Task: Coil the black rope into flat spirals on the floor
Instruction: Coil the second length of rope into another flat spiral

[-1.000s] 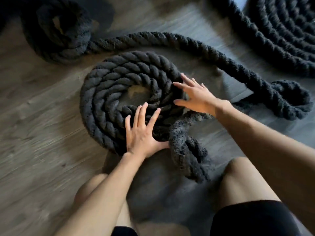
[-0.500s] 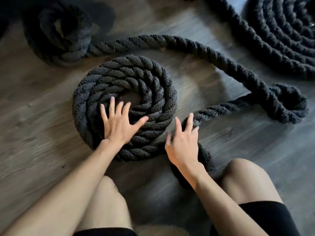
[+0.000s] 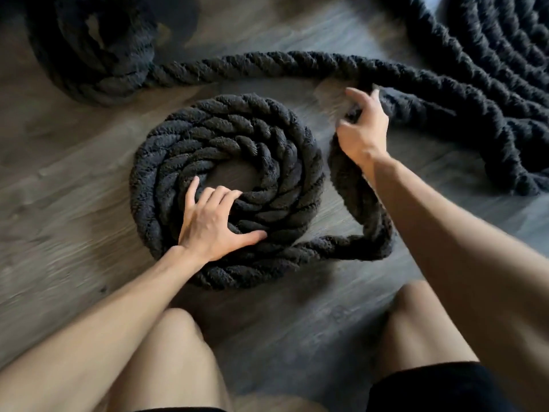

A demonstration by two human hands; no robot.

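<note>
The black rope (image 3: 297, 62) is lying on the wooden floor (image 3: 59, 203), and part of it is sitting wound into a flat spiral (image 3: 225, 162) at the centre of the frame, with a small bare patch of floor showing in its middle. From the spiral's lower edge the rope is running right, bending upward in a loop and passing under the right hand (image 3: 361, 129). That hand is curling its fingers around this rising strand and grasping it just right of the spiral, though blur is hiding the exact fingertip placement. The left hand (image 3: 212, 221) is resting on the spiral's lower left turns, fingers bent and hooking over the inner turns, thumb stretched out flat along an outer turn.

A long stretch of rope is arching across the upper frame, joining a dark heaped bundle (image 3: 95, 49) at the upper left. More coiled rope (image 3: 499, 40) is lying at the upper right, partly cut off by the frame edge. Two bare knees and black shorts (image 3: 430, 388) are showing along the bottom.
</note>
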